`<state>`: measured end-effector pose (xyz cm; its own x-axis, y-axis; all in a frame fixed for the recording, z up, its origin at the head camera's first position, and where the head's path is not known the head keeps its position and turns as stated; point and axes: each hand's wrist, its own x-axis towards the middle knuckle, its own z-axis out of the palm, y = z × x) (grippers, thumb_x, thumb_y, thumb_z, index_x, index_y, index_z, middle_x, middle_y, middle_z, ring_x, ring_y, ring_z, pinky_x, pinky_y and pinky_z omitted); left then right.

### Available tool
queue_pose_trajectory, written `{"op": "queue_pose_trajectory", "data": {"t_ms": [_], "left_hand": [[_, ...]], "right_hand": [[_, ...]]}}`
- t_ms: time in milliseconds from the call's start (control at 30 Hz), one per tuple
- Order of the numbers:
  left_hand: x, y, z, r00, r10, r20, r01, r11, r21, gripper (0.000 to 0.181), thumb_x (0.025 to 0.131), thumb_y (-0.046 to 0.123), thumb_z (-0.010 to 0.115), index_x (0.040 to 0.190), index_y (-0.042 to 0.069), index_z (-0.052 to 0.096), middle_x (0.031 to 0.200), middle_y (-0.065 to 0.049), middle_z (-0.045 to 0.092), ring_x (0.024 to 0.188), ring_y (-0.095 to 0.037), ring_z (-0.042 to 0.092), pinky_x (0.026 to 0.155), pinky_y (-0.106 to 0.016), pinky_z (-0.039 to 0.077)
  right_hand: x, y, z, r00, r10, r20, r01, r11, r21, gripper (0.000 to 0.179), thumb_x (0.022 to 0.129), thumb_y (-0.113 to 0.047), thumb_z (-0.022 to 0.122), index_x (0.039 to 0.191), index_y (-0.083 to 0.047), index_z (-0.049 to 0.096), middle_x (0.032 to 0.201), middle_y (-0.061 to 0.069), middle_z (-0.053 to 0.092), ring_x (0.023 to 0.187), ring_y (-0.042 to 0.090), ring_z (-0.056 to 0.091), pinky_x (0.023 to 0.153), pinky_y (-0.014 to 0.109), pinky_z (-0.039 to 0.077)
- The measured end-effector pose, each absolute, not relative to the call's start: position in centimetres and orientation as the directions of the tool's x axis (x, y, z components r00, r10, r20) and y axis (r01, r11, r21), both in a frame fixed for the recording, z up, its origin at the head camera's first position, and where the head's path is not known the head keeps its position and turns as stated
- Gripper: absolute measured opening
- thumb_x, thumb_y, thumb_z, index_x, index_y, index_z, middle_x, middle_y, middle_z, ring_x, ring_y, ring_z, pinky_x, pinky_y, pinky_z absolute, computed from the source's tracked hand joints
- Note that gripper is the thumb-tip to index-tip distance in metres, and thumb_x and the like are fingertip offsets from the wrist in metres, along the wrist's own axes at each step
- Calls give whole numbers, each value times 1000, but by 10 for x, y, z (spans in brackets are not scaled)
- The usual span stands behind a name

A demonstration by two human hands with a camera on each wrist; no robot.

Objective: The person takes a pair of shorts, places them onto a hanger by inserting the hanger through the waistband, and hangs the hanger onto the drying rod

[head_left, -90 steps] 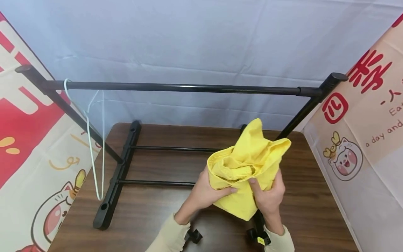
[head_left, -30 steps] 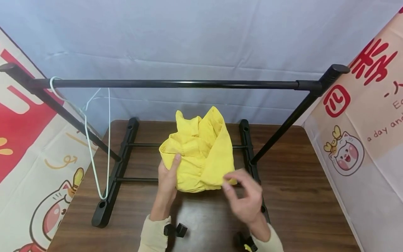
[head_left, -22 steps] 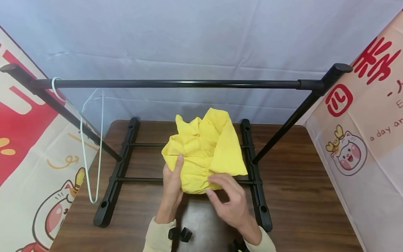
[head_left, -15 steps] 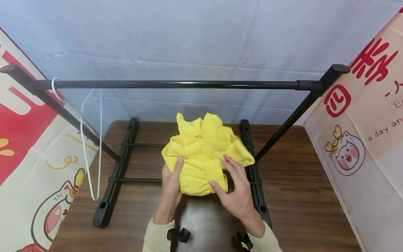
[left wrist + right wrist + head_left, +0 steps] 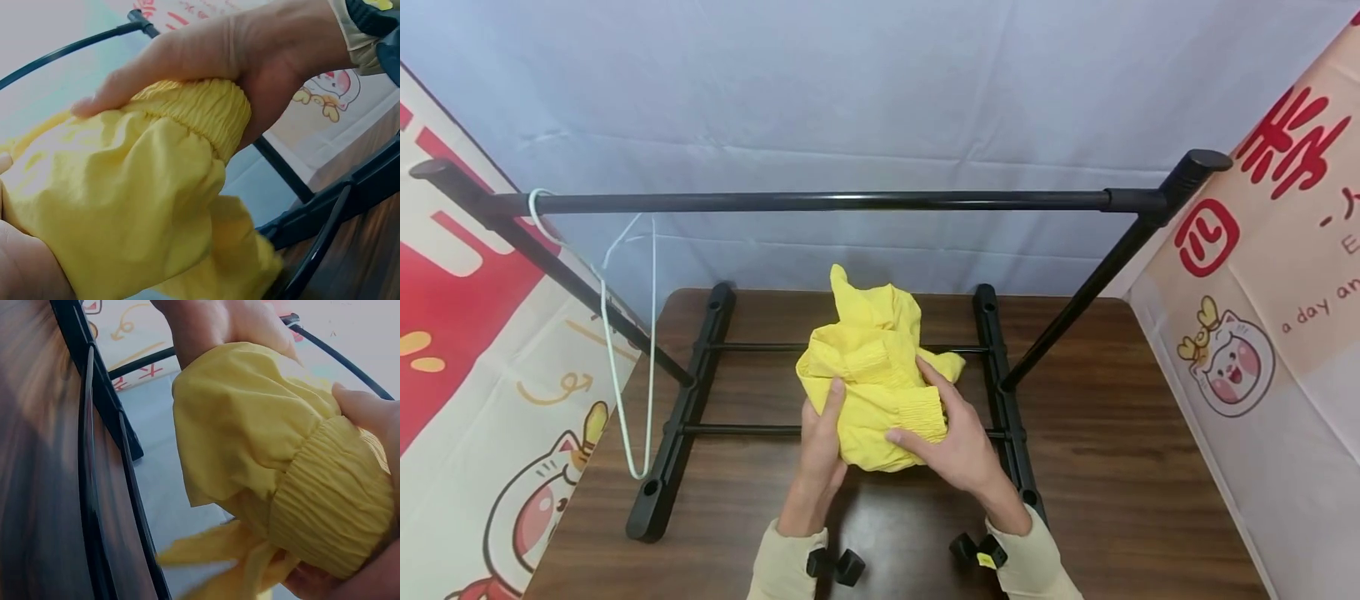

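Observation:
A crumpled yellow garment (image 5: 880,392) with gathered elastic bands is held above the table, in front of a black rack. My left hand (image 5: 822,442) grips its left side, thumb on the near face and fingers behind the fabric. On the right, my right hand (image 5: 958,442) holds the ribbed elastic band (image 5: 921,412) between thumb and fingers. In the left wrist view, the right hand (image 5: 187,56) lies over this gathered band (image 5: 200,112). Loose folds of the garment (image 5: 219,550) hang down in the right wrist view.
The black rack's top bar (image 5: 835,202) crosses beyond the hands, and its feet (image 5: 673,462) stand on the brown wooden table (image 5: 1120,467). A white hanger (image 5: 613,358) hangs at the bar's left end. Printed cloths (image 5: 1232,358) and a pale backdrop (image 5: 820,100) surround the table.
The garment has moved left since the earliest frame. My right hand has shifted from its lower right corner onto the elastic band, and the loose right flap has dropped back. My left hand keeps hold.

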<state>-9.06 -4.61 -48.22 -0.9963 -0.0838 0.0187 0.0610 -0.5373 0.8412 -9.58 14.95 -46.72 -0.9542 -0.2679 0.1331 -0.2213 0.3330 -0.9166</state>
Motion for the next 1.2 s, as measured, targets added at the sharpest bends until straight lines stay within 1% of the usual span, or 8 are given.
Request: {"op": "queue_pose_trajectory", "data": {"t_ms": [233,400,600,733,833,967,1100,1200], "left_hand": [[-91,-36,-480,-995,-100,-18,31,-465,885,40,110,31,56,140,7,46,117,0,66,104,-11,70,89,-28,61],[-93,-41,-479,-995,-103,-8,19,-251,968,45,109,29,58,147,8,45,124,-6,63,111,-14,66,93,-26,57],[-96,-72,-478,-976,-97,193,178,149,973,80,98,30,75,162,21,27,152,-11,48,134,-23,55,109,-37,50],[-102,-94,-464,-917,55,395,386,373,844,100,83,57,86,162,25,33,164,-9,39,153,-28,39,120,-56,38],[-107,-99,-451,-855,223,467,517,417,747,108,71,67,89,158,22,43,165,-5,41,157,-28,35,123,-57,37],[-112,-96,-443,-819,371,438,571,447,688,116,63,55,99,159,22,42,167,0,39,157,-24,38,124,-47,40],[-115,-89,-445,-842,410,349,523,469,712,117,63,45,102,161,29,39,169,4,38,154,-21,43,121,-47,44],[-116,-82,-450,-846,422,326,508,456,730,108,68,42,100,158,30,43,162,4,47,145,-19,53,114,-47,51]], "right_hand": [[-99,150,-466,-962,-231,149,-216,299,-930,78,85,-29,90,151,-15,51,112,9,76,82,10,74,69,29,61],[-103,155,-464,-947,-226,227,-300,372,-879,65,86,-24,89,141,-7,58,99,9,78,72,4,73,60,27,60],[-113,179,-448,-915,-336,223,-372,490,-788,66,87,-25,88,144,-7,58,107,8,77,78,3,71,65,24,58],[-118,195,-436,-871,-438,221,-451,537,-712,70,87,-28,88,146,-5,57,120,9,76,87,7,74,74,27,61],[-120,203,-428,-834,-493,246,-519,554,-651,70,86,-29,88,145,-4,59,129,11,74,96,12,76,81,32,62],[-122,206,-420,-788,-545,284,-591,544,-596,67,84,-28,90,141,-4,62,133,10,72,101,14,74,82,32,62],[-123,206,-415,-723,-607,330,-671,504,-543,64,83,-26,91,137,-5,65,129,9,73,102,14,72,81,31,62],[-124,209,-413,-688,-627,365,-715,497,-492,64,81,-26,93,136,-6,67,126,8,74,106,18,72,83,35,62]]}}
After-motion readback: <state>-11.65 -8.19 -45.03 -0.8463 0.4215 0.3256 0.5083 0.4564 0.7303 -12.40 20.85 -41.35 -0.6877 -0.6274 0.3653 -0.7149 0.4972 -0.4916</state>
